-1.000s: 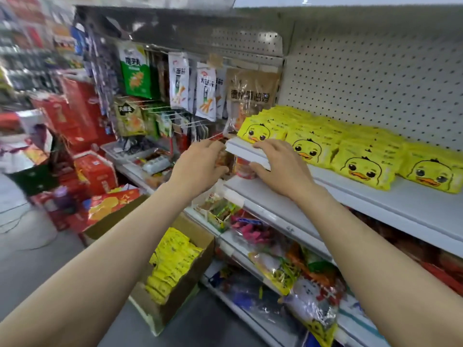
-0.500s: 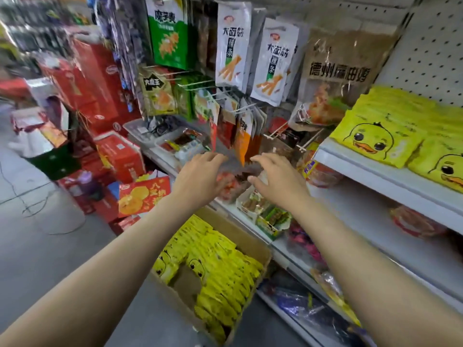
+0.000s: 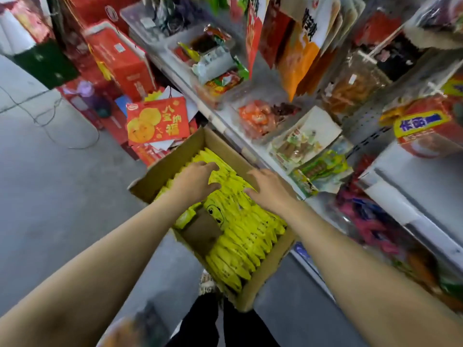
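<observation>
Head view: left hand (image 3: 198, 182) and right hand (image 3: 269, 190) lay on yellow packets (image 3: 240, 236) in cardboard box (image 3: 160, 170) on floor (image 3: 50, 196), grip spread, nothing pinched. Risk: slick packed packets might slip or spill if scooped loosely.

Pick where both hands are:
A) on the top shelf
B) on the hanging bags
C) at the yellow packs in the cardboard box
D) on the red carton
C: the left hand and the right hand both reach down onto the packs standing in the open box on the floor.
</observation>
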A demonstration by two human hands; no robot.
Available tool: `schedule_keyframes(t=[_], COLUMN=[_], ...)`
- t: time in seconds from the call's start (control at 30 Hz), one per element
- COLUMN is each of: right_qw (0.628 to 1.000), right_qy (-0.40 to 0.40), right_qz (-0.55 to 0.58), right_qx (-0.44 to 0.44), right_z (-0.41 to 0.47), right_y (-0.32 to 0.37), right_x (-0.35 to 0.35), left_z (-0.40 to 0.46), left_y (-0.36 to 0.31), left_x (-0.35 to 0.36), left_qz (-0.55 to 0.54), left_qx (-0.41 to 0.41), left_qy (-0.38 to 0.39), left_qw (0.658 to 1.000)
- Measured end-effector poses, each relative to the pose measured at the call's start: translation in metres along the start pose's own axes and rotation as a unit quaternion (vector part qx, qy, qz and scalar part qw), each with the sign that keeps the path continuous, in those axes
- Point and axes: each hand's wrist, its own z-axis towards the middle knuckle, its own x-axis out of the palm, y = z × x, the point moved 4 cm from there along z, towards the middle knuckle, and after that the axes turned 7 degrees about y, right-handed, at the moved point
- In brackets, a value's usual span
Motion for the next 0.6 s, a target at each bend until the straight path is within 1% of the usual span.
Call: schedule_keyframes(t=[0.07,0.17,0.27,0.43,0.5,0.6], right_qw=[0.999,0.994,0.989,0.981,0.978,0.979], right_qy=[0.05,0.104,0.14,0.177,0.184,0.181], right_qz=[0.009,0.01,0.017,0.063,0.074,0.059], right_qx=[0.016,0.041,0.054,0.054,0.063,0.069], right_z=[0.022,0.059,0.08,0.124,0.134,0.145], right_y=[-0.011,-0.03,-0.036,-0.038,-0.039,-0.038], right_x=[0.037,0.091,0.119,0.167,0.182,0.195], left_z=[0.011,0.032,0.045,0.075,0.084,0.093], left_y=[0.025,0.064,0.094,0.139,0.152,0.168], left_x=[0.033,0.081,0.105,0.136,0.143,0.149], left_qz=[-0.022,-0.044,-0.045,-0.057,-0.041,-0.003], left_qx=[-0.036,-0.089,-0.109,-0.132,-0.131,-0.135], left_qy=[0.043,0.111,0.147,0.196,0.203,0.235], left_qw=[0.998,0.989,0.982,0.97,0.969,0.963])
